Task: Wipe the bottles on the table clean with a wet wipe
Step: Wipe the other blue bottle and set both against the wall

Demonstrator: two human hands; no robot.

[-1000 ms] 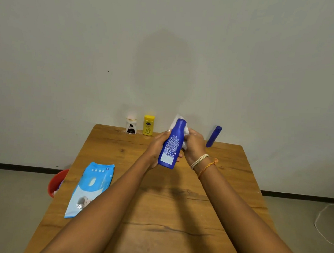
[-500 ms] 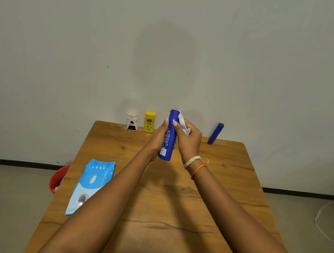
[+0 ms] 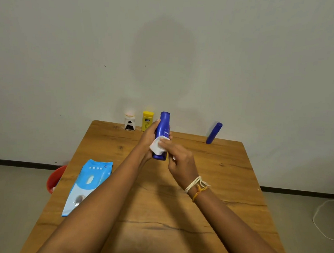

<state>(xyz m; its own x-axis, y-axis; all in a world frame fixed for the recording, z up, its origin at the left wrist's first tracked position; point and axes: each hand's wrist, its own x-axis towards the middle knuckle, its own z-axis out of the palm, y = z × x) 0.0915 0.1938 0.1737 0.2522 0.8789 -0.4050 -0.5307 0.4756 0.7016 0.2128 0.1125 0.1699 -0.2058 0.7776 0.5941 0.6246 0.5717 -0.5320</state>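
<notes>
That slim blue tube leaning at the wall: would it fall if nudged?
Probably. The slim blue tube stands tilted on a narrow end, so a nudge would likely topple it. Its round shape suggests it would then roll across the table.

The left hand (image 3: 148,138) hides the left side of the Nivea bottle (image 3: 163,130), and the folded wet wipe (image 3: 157,146) masks part of its lower front. The right hand's (image 3: 181,161) fingertips cover the wipe's right edge. Back by the wall, print on the yellow bottle (image 3: 147,121) and the white jar (image 3: 130,122) is too small to read. The left forearm crosses the wipes pack's (image 3: 88,186) lower right corner. The desk (image 3: 228,170) hides most of the red bucket (image 3: 56,178); the bottom edge cuts off the desk's near end and both arms.
</notes>
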